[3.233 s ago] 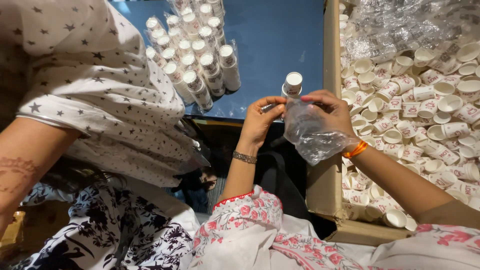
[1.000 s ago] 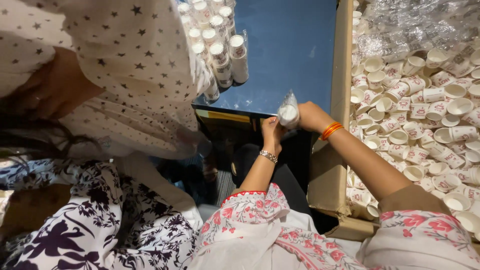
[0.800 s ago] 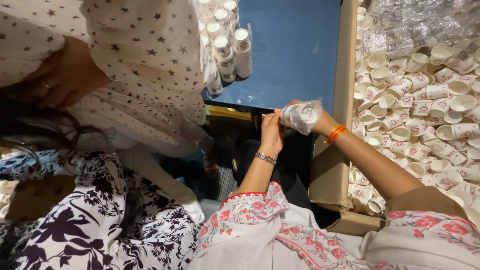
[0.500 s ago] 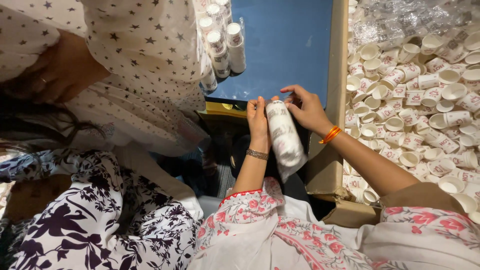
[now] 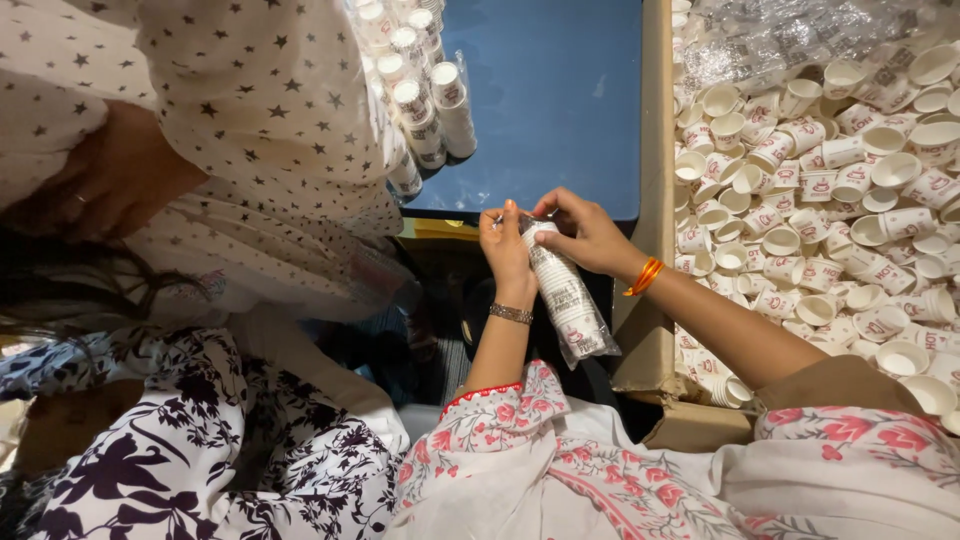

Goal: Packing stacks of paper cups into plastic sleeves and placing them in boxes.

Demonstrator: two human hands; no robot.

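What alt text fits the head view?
Both hands, left and right, grip a bagged stack of paper cups at its top. A cardboard box of loose cups sits right; packed stacks lie on a blue table.

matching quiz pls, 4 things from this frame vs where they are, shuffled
Things:
1. sleeved stack of cups
2. loose cups
3. bagged stacks
4. orange bangles

Places:
A. on the blue table top
B. between the left hand and the right hand
C. around the right wrist
D. piled in the cardboard box

Pairs: 1-B, 2-D, 3-A, 4-C
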